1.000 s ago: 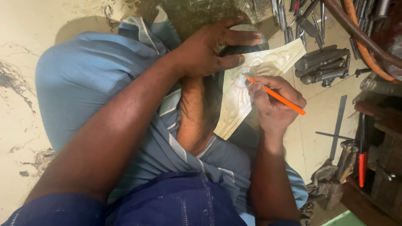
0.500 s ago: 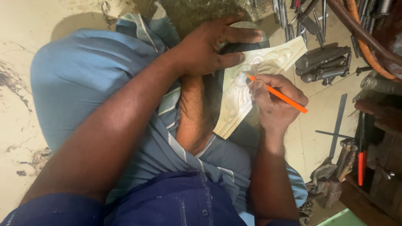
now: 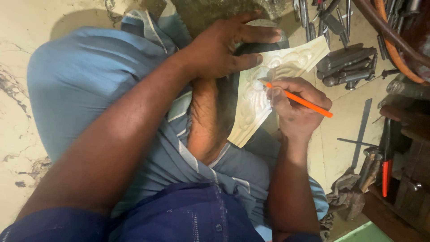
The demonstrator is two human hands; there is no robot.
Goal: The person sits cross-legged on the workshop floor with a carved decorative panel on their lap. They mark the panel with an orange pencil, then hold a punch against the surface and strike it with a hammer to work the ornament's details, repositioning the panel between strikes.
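Here, seen from above, you sit cross-legged on a pale floor in light blue trousers, with one bare foot tucked sole-up at the centre of the frame.

Your left hand lies in the upper middle of the frame, palm down, fingers spread flat and pointing right. Its fingertips press on the upper edge of a pale carved panel, pinning it; the hand is not wrapped around anything.

The panel is a cream-coloured, roughly curved piece with raised scroll shapes on its face. It runs from the upper right of the frame down to the centre, leaning across your foot and lap, tilted rather than flat.

Your right hand is right of centre, closed narrowly around an orange pencil in a writing grip. The pencil slants from lower right to upper left, and its tip touches the face of the panel, just below your left fingertips.

In the upper right corner, dark metal tools lie in a heap on the floor, beside a curved orange hose. Along the right edge a slim metal file lies on the floor, near an orange-handled tool. A hammer rests at lower right.
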